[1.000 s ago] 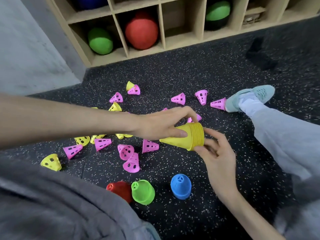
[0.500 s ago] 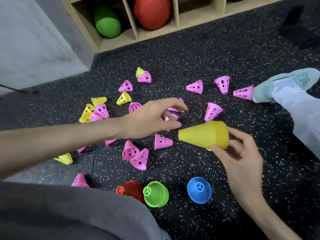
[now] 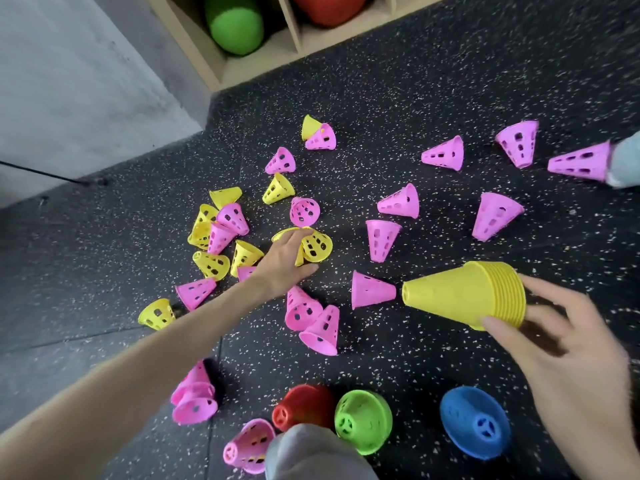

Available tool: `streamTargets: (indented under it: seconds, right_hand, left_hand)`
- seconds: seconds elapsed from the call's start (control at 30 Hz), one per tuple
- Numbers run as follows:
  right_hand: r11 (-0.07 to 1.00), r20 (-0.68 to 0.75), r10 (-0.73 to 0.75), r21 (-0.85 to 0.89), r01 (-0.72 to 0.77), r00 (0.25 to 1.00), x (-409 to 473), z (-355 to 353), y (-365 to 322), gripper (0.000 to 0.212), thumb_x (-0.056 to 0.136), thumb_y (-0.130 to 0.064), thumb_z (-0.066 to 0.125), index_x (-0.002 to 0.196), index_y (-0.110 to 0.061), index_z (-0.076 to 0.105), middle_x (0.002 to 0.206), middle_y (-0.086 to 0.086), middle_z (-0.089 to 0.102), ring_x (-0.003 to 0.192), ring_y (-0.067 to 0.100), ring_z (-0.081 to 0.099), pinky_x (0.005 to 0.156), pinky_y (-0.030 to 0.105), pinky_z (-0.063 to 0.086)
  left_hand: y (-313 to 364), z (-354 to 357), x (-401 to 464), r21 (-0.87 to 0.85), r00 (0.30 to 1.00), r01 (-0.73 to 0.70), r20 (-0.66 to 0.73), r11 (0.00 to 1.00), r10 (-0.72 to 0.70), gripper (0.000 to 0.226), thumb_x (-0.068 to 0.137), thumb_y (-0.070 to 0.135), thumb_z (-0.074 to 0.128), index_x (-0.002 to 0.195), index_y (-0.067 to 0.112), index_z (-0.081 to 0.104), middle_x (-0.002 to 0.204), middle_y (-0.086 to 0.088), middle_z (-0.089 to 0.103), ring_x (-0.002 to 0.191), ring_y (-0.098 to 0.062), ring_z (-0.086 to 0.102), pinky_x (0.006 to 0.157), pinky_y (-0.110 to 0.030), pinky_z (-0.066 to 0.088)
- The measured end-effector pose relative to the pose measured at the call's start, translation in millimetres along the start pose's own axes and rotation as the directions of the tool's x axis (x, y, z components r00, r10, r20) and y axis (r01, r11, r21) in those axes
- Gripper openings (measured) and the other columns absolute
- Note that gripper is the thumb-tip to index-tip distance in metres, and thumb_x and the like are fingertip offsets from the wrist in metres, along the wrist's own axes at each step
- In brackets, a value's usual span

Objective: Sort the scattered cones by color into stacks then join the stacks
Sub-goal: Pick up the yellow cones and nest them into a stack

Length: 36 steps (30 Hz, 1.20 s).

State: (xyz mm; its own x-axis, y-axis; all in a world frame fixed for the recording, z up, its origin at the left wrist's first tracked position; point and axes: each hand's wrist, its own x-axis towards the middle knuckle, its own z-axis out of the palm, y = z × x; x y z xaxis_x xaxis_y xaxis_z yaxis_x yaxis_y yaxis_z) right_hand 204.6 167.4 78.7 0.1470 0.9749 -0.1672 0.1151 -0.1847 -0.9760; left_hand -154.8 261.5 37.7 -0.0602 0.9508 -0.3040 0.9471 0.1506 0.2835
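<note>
Lying sideways, yellow stack (image 3: 465, 295) pointing tip left, right hand (image 3: 568, 358) gripping wide rim; left hand (image 3: 282, 263) closing fingers round yellow cone (image 3: 316, 244) on speckled black floor (image 3: 415, 98).

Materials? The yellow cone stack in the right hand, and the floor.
Yellow cone stack: looks like thin moulded plastic, smooth with a soft sheen; nested rims show as fine ridges. Floor: probably rubber matting, matte black with pale flecks and a visible tile seam.

Both forearms are bare, the left hand (image 3: 284, 263) and right hand (image 3: 568, 362) ungloved and ringless; a grey trouser knee (image 3: 311, 455) shows at six o'clock; a pale blue-grey trouser cuff (image 3: 625, 164) at two o'clock.
</note>
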Motion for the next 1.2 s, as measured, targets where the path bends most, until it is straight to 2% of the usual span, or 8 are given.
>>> streamTargets:
  seconds: [0.13, 0.27, 0.47, 0.57, 0.63, 0.73, 0.9, 1.2]
  right_hand:
    - [0.997, 0.032, 0.031, -0.066, -0.029, 0.999, -2.0, -0.9, 6.1, 0.061, 0.071, -0.011, 0.087, 0.113, -0.049, 0.064, 0.092, -0.014, 0.077, 0.102, -0.002, 0.067, 0.086, -0.001, 0.041]
    - [0.995, 0.036, 0.074, -0.075, -0.071, 0.997, 0.0, -5.8, 9.5, 0.061, 0.071, -0.012, 0.087, 0.116, -0.046, 0.063, 0.094, -0.008, 0.078, 0.107, 0.011, 0.068, 0.101, 0.033, 0.046]
    - [0.997, 0.013, 0.061, -0.052, -0.06, 0.998, 0.1, -3.7, -0.9, 0.054, 0.074, -0.012, 0.085, 0.109, -0.048, 0.063, 0.09, -0.017, 0.077, 0.094, -0.014, 0.064, 0.086, 0.011, 0.042]
    - [0.998, -0.007, 0.04, -0.053, -0.04, 0.999, -0.9, -1.9, -4.5, 0.055, 0.074, -0.011, 0.086, 0.104, -0.051, 0.064, 0.088, -0.023, 0.075, 0.092, -0.012, 0.065, 0.088, 0.005, 0.041]
    - [0.999, -0.01, 0.026, -0.022, -0.026, 1.0, -0.9, -3.6, -6.9, 0.054, 0.075, -0.009, 0.085, 0.105, -0.049, 0.065, 0.089, -0.023, 0.075, 0.091, -0.008, 0.066, 0.087, 0.019, 0.045]
    - [1.0, -0.019, -0.013, 0.028, 0.013, 1.0, 1.6, -7.9, -13.9, 0.052, 0.077, -0.007, 0.083, 0.11, -0.041, 0.065, 0.09, -0.025, 0.074, 0.088, -0.01, 0.066, 0.077, 0.013, 0.047]
    - [0.991, -0.086, -0.065, 0.112, 0.075, 0.994, 5.5, -21.3, -24.0, 0.051, 0.079, -0.007, 0.083, 0.117, -0.035, 0.065, 0.095, -0.017, 0.076, 0.093, 0.002, 0.07, 0.077, 0.006, 0.049]
    - [0.976, -0.187, -0.112, 0.164, 0.144, 0.976, 1.2, -51.3, -40.2, 0.051, 0.079, -0.006, 0.083, 0.117, -0.034, 0.065, 0.098, -0.019, 0.075, 0.098, 0.007, 0.07, 0.088, 0.027, 0.053]
  left_hand:
    - [-5.7, 4.6, 19.1, -0.005, 1.0, 0.019, -0.003, 1.0, -0.019, 0.077, 0.097, 0.026, 0.068, 0.16, 0.023, 0.024, 0.164, -0.005, 0.03, 0.15, -0.026, 0.029, 0.12, -0.041, 0.028]
    - [-15.8, 9.9, 26.6, -0.03, 0.993, 0.044, -0.104, 0.999, -0.047, 0.055, 0.095, 0.023, 0.07, 0.145, 0.027, 0.046, 0.142, -0.005, 0.052, 0.129, -0.026, 0.052, 0.107, -0.04, 0.044]
    - [-14.8, 13.4, 23.5, -0.09, 0.98, 0.046, -0.186, 0.995, -0.062, 0.028, 0.095, 0.02, 0.071, 0.12, 0.026, 0.06, 0.12, -0.005, 0.062, 0.083, -0.023, 0.067, 0.077, -0.034, 0.053]
    - [-8.0, 8.9, 17.3, -0.122, 0.963, 0.025, -0.262, 0.992, -0.056, 0.026, 0.093, 0.019, 0.073, 0.117, 0.025, 0.065, 0.104, -0.004, 0.073, 0.062, -0.016, 0.064, 0.058, -0.029, 0.053]
    - [4.8, 0.1, 9.5, -0.171, 0.955, -0.006, -0.293, 0.985, -0.045, 0.026, 0.093, 0.02, 0.074, 0.117, 0.027, 0.066, 0.095, -0.002, 0.074, 0.067, -0.02, 0.069, 0.06, -0.033, 0.058]
    - [37.0, -20.7, -9.0, -0.296, 0.951, -0.091, -0.309, 0.951, -0.005, 0.027, 0.093, 0.021, 0.075, 0.115, 0.033, 0.066, 0.1, 0.011, 0.069, 0.081, -0.016, 0.074, 0.073, -0.042, 0.062]
    - [112.9, -53.0, -55.5, -0.526, 0.95, -0.247, -0.298, 0.814, 0.095, 0.027, 0.093, 0.023, 0.074, 0.118, 0.032, 0.067, 0.111, 0.003, 0.07, 0.08, -0.013, 0.076, 0.082, -0.05, 0.062]
    - [177.7, -68.4, -128.7, -0.657, 0.96, -0.274, -0.231, 0.702, 0.159, 0.025, 0.093, 0.015, 0.072, 0.115, 0.025, 0.068, 0.086, -0.004, 0.075, 0.082, -0.011, 0.076, 0.075, -0.018, 0.058]
